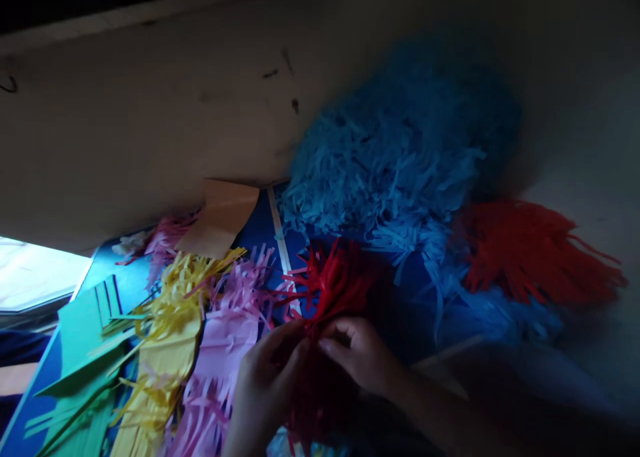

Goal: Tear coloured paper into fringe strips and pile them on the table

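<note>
A bunch of red fringed tissue paper [336,285] is gathered at its middle between my two hands, with strips fanning out above and more hanging below. My left hand [273,380] pinches the gathered waist from the left. On the other side, my right hand [367,354] closes thumb and fingers on the same waist; the fingertips nearly meet. Just beyond them rises a large heap of blue fringed paper [390,157], partly lost in shadow. A second red fringed tassel [535,250] lies at the right against the blue strips.
Left of my hands, lilac fringed paper [227,344], yellow fringed paper [167,357] and green paper pieces [85,324] lie on a blue tabletop [259,225]. An orange sheet [223,210] leans near the marked wall [150,117]. The right side is very dark.
</note>
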`<state>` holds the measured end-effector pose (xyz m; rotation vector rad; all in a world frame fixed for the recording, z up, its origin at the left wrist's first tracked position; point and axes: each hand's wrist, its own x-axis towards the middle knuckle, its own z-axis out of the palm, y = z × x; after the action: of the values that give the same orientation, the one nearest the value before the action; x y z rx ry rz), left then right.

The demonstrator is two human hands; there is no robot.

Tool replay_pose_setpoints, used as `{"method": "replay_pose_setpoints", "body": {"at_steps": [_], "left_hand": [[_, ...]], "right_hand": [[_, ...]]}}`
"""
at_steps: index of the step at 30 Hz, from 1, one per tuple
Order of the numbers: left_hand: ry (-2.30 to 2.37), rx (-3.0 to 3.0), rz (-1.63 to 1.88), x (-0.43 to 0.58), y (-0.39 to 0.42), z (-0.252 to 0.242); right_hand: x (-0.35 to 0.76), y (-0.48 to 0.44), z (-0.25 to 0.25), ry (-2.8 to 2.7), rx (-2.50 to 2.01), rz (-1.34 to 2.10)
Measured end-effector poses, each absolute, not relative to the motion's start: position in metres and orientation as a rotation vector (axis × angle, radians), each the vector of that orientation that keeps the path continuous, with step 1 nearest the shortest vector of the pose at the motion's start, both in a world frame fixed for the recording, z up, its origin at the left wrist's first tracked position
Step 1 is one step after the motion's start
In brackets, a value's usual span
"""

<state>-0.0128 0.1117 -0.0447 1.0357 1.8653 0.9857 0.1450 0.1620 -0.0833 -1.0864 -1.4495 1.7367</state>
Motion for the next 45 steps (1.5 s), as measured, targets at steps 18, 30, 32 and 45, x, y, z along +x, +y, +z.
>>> {"method": "replay_pose_setpoints", "body": {"at_steps": [18,30,32,45], "left_hand": [[1.859,1.039,0.943,-0.015,0.115,-0.040],[1.838,1.076,0.955,-0.012,0.116,-0.039],[1.851,1.101,0.945,-0.010,0.117,-0.037],[1.930,1.257,0.818,-0.020,0.120,-0.034]], "right_hand": [[0.148,0.152,-0.066,-1.969,-1.096,0.980],[0.145,0.159,-0.072,-1.563,-1.113,1.473],[0.145,0.160,-0.072,-1.561,-1.103,1.487],[0.154,0.170,-0.072,-1.696,-1.100,1.365]]}}
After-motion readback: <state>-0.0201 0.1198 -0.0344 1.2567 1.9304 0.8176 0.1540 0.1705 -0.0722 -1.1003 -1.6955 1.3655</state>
